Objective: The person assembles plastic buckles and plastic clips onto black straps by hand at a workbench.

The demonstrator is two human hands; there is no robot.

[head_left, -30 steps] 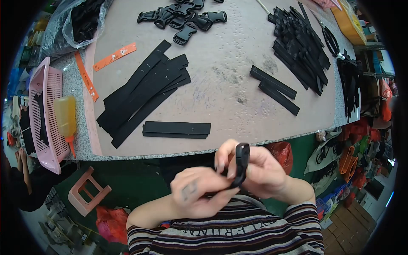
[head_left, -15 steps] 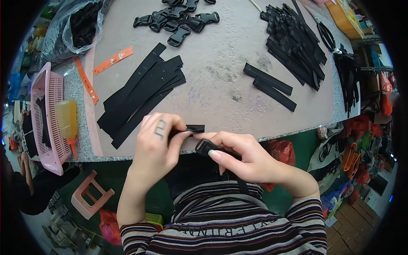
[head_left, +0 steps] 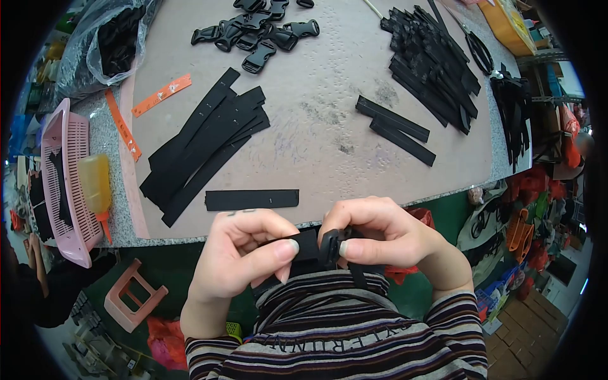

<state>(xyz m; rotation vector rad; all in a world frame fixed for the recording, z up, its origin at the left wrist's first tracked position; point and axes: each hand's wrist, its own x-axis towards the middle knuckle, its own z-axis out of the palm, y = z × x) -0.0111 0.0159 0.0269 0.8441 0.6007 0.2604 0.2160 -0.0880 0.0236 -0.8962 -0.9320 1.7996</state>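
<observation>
In front of my body, just off the table's near edge, my left hand (head_left: 244, 250) is closed on a black strap (head_left: 306, 244), pinched between thumb and fingers. My right hand (head_left: 380, 234) pinches a black plastic buckle (head_left: 330, 247). The strap's end meets the buckle; whether it passes through the slot cannot be made out. A single black strip (head_left: 252, 199) lies flat near the edge, just beyond my left hand. Farther left is a fanned stack of wide black straps (head_left: 212, 136). Several loose black buckles (head_left: 253, 35) are heaped at the top of the table.
Two narrow black pieces (head_left: 402, 133) lie right of centre, below a pile of black straps (head_left: 434, 63). Scissors (head_left: 479, 54) rest at the right. On the left are orange tape pieces (head_left: 161, 95), a glue bottle (head_left: 96, 183), a pink basket (head_left: 76, 171) and a plastic bag (head_left: 101, 44).
My left hand has come back from the tabletop toward my body with a strap, which now meets the buckle in my right hand. A strip now shows flat where my left hand was.
</observation>
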